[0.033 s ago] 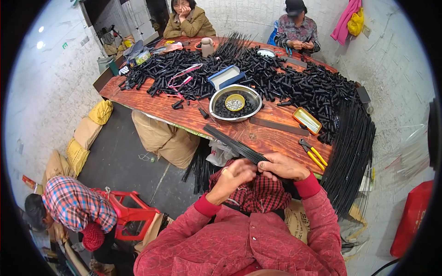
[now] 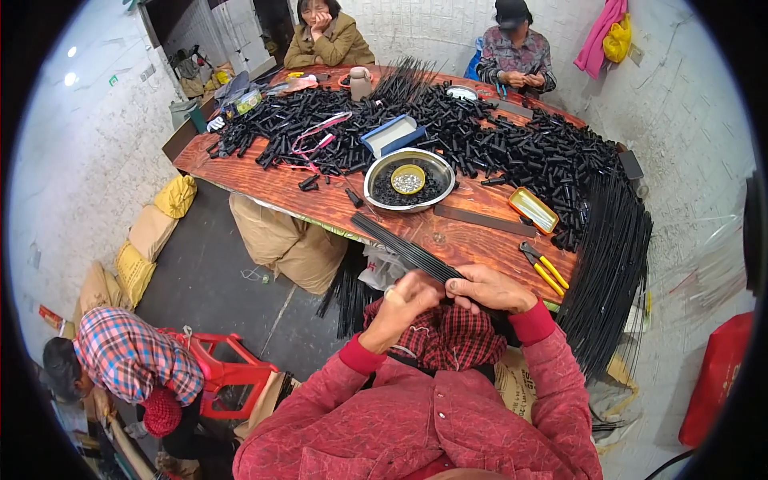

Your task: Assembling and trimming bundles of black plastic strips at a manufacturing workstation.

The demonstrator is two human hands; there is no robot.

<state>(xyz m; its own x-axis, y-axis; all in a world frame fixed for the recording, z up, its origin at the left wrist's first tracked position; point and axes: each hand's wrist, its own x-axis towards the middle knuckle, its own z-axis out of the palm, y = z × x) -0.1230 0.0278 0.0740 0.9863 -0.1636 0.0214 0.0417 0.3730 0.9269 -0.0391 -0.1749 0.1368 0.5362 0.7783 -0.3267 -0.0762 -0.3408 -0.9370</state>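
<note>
A bundle of thin black rods [image 2: 398,245] slants over the table's near edge, its far end pointing up and left. My right hand [image 2: 498,289] is wrapped round the near end of the bundle, thumb on top. Close against the rods' left side is my left hand [image 2: 411,299], its fingers curled closed; what lies in them is hidden. Beyond the rods stands a steel bowl [image 2: 373,192] of small black parts, with a round yellow dish [image 2: 409,193] of small silvery pieces inside. Yellow-handled pliers [image 2: 546,268] lie to the right of my hands.
Black tubular parts [image 2: 512,148] are heaped across the wooden table [image 2: 240,180]. Long black rods [image 2: 606,272] hang over its right edge. An orange-rimmed tray [image 2: 534,210] and a flat dark bar [image 2: 485,219] lie nearby. Two people sit across; another bends beside a red stool [image 2: 228,376].
My left hand's fingers have curled in closer to the rods. The bundle's far end has shifted very slightly left, while my right hand stays nearly in place.
</note>
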